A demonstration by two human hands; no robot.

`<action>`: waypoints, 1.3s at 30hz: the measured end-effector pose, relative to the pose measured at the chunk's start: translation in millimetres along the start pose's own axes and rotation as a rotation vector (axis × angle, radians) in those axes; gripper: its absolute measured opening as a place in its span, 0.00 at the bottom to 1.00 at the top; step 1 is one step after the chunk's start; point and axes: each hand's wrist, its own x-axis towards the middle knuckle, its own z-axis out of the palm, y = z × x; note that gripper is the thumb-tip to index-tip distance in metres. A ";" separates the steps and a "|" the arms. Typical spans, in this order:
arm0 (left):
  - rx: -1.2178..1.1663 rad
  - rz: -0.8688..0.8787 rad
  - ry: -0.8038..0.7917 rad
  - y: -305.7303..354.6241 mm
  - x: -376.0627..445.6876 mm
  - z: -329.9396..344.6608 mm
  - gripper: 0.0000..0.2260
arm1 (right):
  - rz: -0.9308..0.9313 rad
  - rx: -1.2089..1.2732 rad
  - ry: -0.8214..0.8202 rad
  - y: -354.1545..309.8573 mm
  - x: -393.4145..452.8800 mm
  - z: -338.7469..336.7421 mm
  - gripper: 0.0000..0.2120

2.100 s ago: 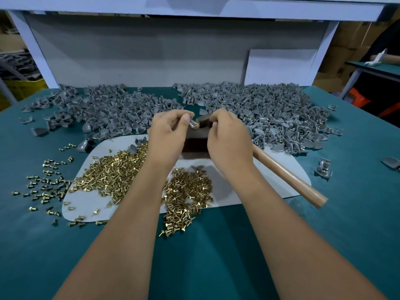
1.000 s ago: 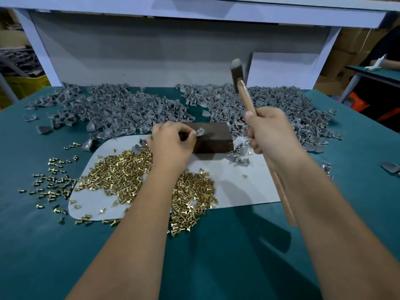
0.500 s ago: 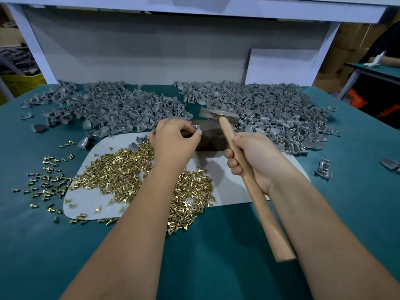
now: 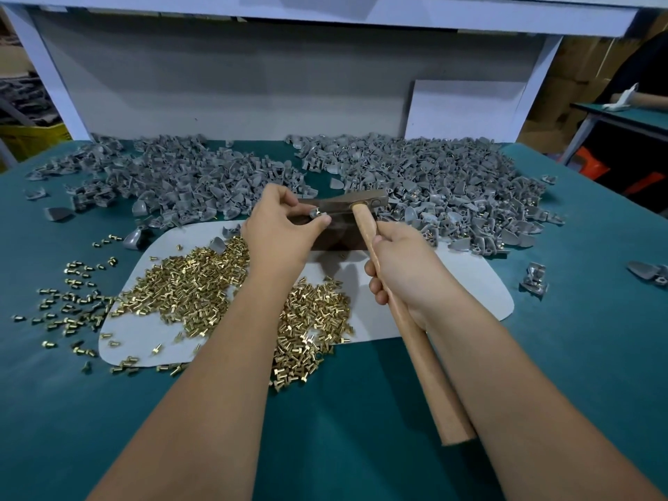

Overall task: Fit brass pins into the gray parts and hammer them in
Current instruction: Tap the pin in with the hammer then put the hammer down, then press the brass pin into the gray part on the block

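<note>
1. My left hand (image 4: pixel 280 233) pinches one small gray part (image 4: pixel 315 212) between thumb and fingertips, holding it at the left edge of the dark block (image 4: pixel 336 233).
2. My right hand (image 4: pixel 401 269) is clenched round the wooden handle of the hammer (image 4: pixel 365 203); its metal head lies low over the block, just right of the pinched part. Whether head and part touch, I cannot tell.
3. Brass pins (image 4: pixel 188 287) lie heaped on the white mat (image 4: pixel 466 283) under my left forearm, with strays on the green table (image 4: pixel 361 428) to the left.
4. Loose gray parts form two piles beyond the block: left pile (image 4: pixel 173 175), right pile (image 4: pixel 452 182).
</note>
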 end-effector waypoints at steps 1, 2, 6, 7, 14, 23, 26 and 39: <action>0.005 -0.005 0.001 -0.2 0.3 -0.5 0.21 | 0.009 0.017 -0.006 0.3 -0.2 1.0 0.14; 0.012 -0.008 0.001 -0.6 0.7 -1.0 0.21 | 0.025 0.044 -0.014 0.3 -0.3 1.3 0.14; 0.032 -0.014 -0.006 -1.0 1.0 -2.0 0.21 | 0.093 0.158 -0.054 -1.4 0.2 -4.1 0.14; 0.034 -0.018 -0.007 -1.1 0.8 -2.0 0.21 | 0.107 0.184 -0.065 -1.9 0.4 -5.6 0.14; 0.020 -0.024 -0.033 -3.7 1.2 -2.7 0.15 | 0.216 0.543 -0.175 -9.0 6.8 -20.0 0.11; 0.011 -0.022 -0.076 -4.8 3.1 -4.2 0.10 | -0.294 -0.314 0.241 -8.0 5.0 -27.3 0.06; 0.082 0.006 -0.061 -2.6 3.1 -6.1 0.03 | -0.408 -0.438 0.349 -16.5 1.6 -28.5 0.04; 0.150 0.057 -0.032 -3.2 3.5 -5.3 0.02 | -0.332 -0.836 0.423 -23.7 5.7 -27.0 0.05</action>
